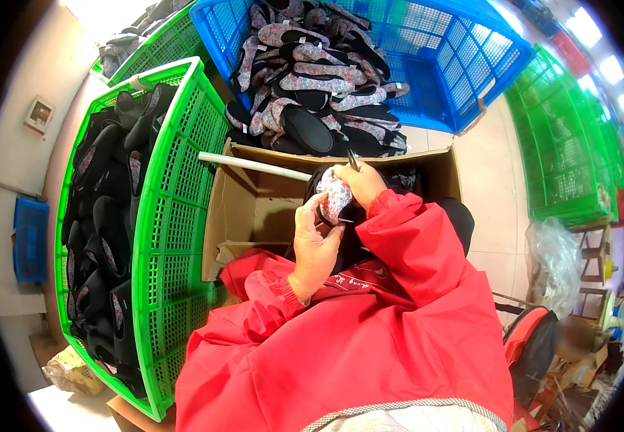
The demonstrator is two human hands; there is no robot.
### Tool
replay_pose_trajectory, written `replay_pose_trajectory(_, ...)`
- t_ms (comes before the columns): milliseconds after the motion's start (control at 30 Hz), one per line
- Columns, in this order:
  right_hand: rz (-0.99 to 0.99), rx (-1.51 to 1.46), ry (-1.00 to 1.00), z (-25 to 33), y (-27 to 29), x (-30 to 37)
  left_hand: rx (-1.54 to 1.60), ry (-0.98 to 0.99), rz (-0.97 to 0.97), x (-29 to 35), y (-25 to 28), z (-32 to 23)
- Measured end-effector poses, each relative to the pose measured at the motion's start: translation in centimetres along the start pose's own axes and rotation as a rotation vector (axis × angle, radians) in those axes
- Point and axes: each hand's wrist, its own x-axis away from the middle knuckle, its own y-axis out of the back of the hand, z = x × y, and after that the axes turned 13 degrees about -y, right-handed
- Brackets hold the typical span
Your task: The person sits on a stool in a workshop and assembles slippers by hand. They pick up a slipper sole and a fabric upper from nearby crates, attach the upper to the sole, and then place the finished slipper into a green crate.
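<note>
Thumb and fingers of the left hand [315,248] are pinched together on a floral slipper [336,194], held before the person's body over a cardboard box [233,209]; the right hand [361,183] is closed around a slim dark tool [353,160], at the slipper's upper end. At far left, a pale wall [17,155] bears a small framed plate [39,114], with a blue bin [30,240] below. Next stands a green mesh crate [175,194] packed with black footwear [110,230]. A white rod [254,165] crosses the box. Beyond it, a blue crate [427,83] lies with patterned slippers [319,79] heaped at its mouth. Pale floor tiles [495,173] continue rightward to green crates [560,137], a clear plastic bag [553,266] and a red-and-black bag [531,345]. Light lettering [359,283] marks the red garment [369,345]; small white tags on the heaped slippers are too tiny to read.
</note>
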Motion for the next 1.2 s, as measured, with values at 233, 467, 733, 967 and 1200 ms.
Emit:
replay_pose_trajectory(233,0.168,0.047,0.145,5.5,2.5,6.6,0.393,0.166,-0.092,-2.7,1.5,-1.3)
replay_pose_trajectory(467,0.127,0.674,0.173,8.2,6.5,11.5,0.592,0.576,0.192,-5.7,6.3,-3.9)
replay_pose_trajectory(733,0.340,0.074,0.086,-0.9,5.6,11.2,0.424,0.702,0.362,-3.7,7.6,-2.7)
replay_pose_trajectory(967,0.295,-0.037,-0.043,-2.0,5.3,11.6,-0.399,0.105,0.622,-3.6,5.8,-6.8)
replay_pose_trajectory(1200,0.338,-0.027,-0.026,-2.4,5.4,11.4,-0.790,-0.379,0.605,-4.3,4.3,-6.7)
